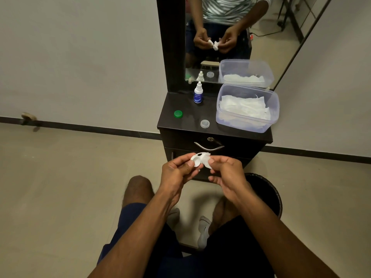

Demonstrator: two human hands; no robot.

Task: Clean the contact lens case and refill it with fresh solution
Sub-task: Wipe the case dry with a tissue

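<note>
I hold the white contact lens case [197,159] in front of the cabinet drawer. My left hand [177,173] pinches its left well between thumb and fingers. My right hand [226,173] pinches a small piece of white tissue [207,163] against the case's right well. On the dark cabinet top [188,119] lie a green cap [178,114] at the left and a clear cap [205,123] near the front edge. The white solution bottle [198,95] with a blue label stands upright at the back.
A clear plastic box [248,109] of white tissues sits at the right of the cabinet top. A mirror [230,37] behind reflects my hands. A black bin [267,193] stands on the floor under my right hand. My knees are below.
</note>
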